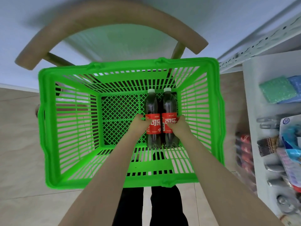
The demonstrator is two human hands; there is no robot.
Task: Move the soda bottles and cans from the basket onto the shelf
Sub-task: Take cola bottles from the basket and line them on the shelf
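Observation:
Two dark cola bottles with white caps and red labels lie side by side at the right of the green plastic basket's (pixel 48 128) floor. My left hand (pixel 138 125) wraps the left bottle (pixel 152 105) at its label. My right hand (pixel 180 126) grips the right bottle (pixel 168 105) the same way. Both bottles still rest on the mesh bottom. The white shelf (pixel 250 98) stands to the right, and a blurred row of soda bottles (pixel 244 149) sits low along its edge.
The basket sits on a wooden chair whose curved backrest (pixel 114 18) arcs behind it. Sponges (pixel 276 90), clips and packaged goods (pixel 290 154) crowd the shelf on the right. My dark trouser legs (pixel 164 206) are below the basket's near rim. Beige floor lies to the left.

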